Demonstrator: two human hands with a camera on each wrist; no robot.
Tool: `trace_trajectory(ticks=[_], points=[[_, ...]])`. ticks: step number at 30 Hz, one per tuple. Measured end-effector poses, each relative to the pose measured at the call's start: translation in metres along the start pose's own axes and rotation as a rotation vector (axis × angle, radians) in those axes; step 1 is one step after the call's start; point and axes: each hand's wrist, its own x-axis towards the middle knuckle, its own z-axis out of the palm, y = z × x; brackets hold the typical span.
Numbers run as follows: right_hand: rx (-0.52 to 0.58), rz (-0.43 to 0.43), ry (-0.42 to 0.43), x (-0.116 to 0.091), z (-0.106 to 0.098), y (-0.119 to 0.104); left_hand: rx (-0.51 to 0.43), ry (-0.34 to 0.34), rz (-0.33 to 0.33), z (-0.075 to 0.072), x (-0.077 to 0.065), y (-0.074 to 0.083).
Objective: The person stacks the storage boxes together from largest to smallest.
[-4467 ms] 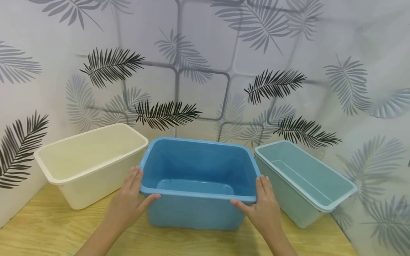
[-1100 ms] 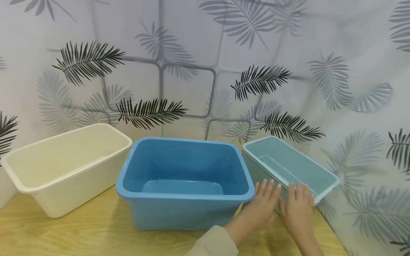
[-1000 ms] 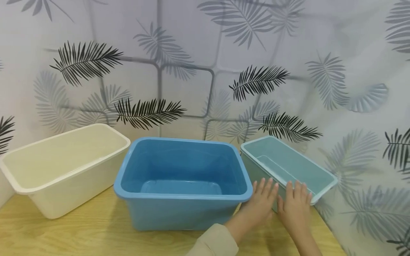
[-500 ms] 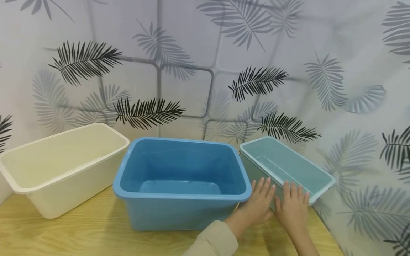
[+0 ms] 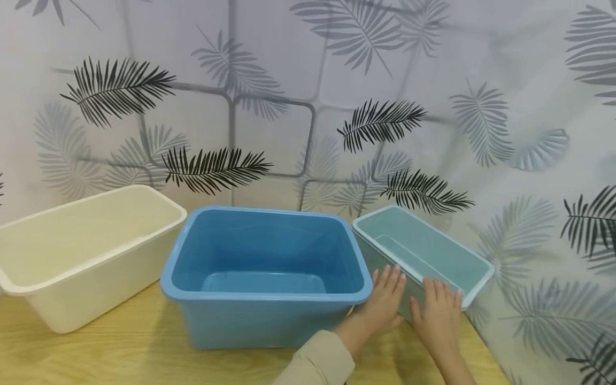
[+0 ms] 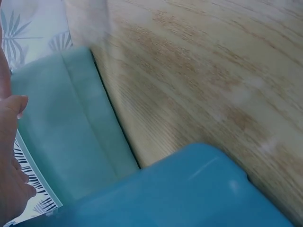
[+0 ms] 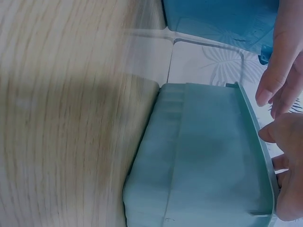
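In the head view, a pale teal bin [image 5: 423,248] stands at the right, angled, with a pale rim. My left hand [image 5: 377,305] has its fingers extended against the bin's near side, close to the rim; exact contact is unclear. Just to its right, my right hand [image 5: 438,321] rests its fingertips on the near rim, thumb held apart. From the right wrist view, the right hand [image 7: 291,161] lies at the rim of the teal bin [image 7: 213,151], fingers partly hidden behind it. The left wrist view shows part of the left hand [image 6: 12,161] beside the bin [image 6: 71,118].
A larger blue bin [image 5: 269,323] stands in the middle, close beside the left hand. At the left is a cream bin [image 5: 106,283], cut off by the frame. All stand on a wood-grain table [image 5: 144,358] before a leaf-patterned wall covering [image 5: 289,69].
Some seconds ago both hands held the blue bin's sides; now both are at the teal bin. Over the last second the hands barely move, while the view shifts slightly right.
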Motion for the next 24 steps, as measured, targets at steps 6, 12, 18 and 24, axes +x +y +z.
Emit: trace_trajectory(ticks=[6,12,18,24], points=[[0.036,0.046,-0.017,-0.002,-0.005,0.001,0.001,0.039,-0.001,0.001,0.001,-0.001],[0.036,0.053,0.021,-0.006,-0.008,0.006,0.009,0.043,-0.014,0.001,0.004,0.0],[0.073,0.097,0.043,-0.009,-0.009,0.009,0.021,0.064,-0.082,0.001,0.01,0.0],[0.088,0.138,0.018,-0.01,-0.013,0.013,0.03,0.042,-0.107,0.004,0.016,0.001]])
